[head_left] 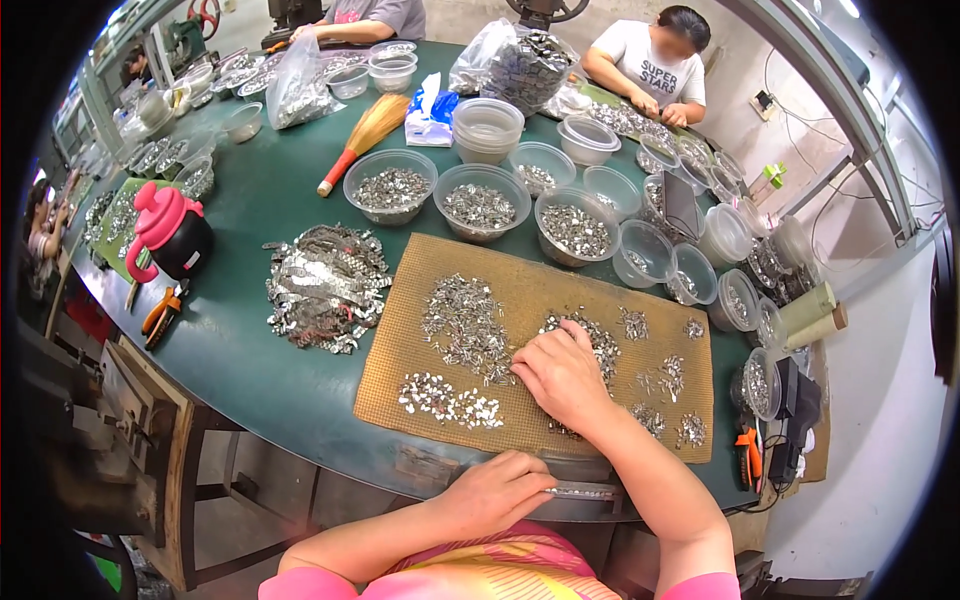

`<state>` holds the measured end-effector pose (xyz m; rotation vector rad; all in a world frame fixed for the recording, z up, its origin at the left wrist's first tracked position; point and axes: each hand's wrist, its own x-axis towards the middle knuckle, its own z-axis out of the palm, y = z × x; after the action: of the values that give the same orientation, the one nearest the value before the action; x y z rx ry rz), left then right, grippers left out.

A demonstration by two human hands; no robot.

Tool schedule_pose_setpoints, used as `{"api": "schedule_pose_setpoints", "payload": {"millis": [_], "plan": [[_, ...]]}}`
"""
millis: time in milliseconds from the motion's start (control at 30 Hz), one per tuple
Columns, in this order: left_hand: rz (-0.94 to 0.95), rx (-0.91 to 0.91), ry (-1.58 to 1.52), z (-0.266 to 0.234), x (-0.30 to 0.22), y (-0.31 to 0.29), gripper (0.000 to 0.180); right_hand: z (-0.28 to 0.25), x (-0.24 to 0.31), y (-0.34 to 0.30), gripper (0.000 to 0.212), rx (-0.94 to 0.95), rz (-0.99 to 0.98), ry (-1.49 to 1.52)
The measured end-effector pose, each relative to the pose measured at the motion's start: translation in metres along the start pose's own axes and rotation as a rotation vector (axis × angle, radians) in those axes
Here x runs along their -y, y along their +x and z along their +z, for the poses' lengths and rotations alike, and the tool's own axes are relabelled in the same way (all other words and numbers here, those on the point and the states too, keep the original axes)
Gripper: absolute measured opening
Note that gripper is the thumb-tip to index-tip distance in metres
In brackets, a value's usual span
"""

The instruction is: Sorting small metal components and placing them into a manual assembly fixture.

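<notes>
At the table's near edge my left hand [500, 490] is closed on a narrow metal strip [585, 492] with small shiny pieces along it. My right hand [565, 372] rests on the brown textured mat [400, 290], fingers curled down beside a heap of small metal pieces [603, 350]; what its fingertips hold, if anything, is hidden. Left of that hand lies a larger heap of slim metal pieces [465, 325]. Nearer me is a spread of flat shiny pieces [450, 402]. Several smaller heaps, such as one small pile [690, 430], sit on the mat's right side.
Beyond the mat stand clear tubs of metal pieces [480, 207], curving round to the right. Left are a heap of metal strips [328, 285], a black-and-pink pot [170, 235], pliers [165, 315] and a brush [365, 140]. A co-worker [655, 70] sits across the table.
</notes>
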<state>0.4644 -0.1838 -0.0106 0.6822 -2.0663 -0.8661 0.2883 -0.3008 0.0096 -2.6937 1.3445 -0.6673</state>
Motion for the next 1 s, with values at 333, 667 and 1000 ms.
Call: {"api": "schedule_pose_setpoints", "payload": {"millis": [333,667,1000], "plan": [[0.047,-0.021,0.174,-0.035,0.001,0.013,0.022,-0.033,0.008,-0.030,0.009,-0.052,0.152,0.224],[0.011,0.065,0.641,-0.061,0.048,0.058,0.015,-0.080,0.030,-0.097,0.010,0.040,0.400,0.390],[0.062,0.065,0.690,-0.048,0.065,0.072,0.012,-0.078,0.050,-0.144,0.012,0.015,0.260,0.270]]}}
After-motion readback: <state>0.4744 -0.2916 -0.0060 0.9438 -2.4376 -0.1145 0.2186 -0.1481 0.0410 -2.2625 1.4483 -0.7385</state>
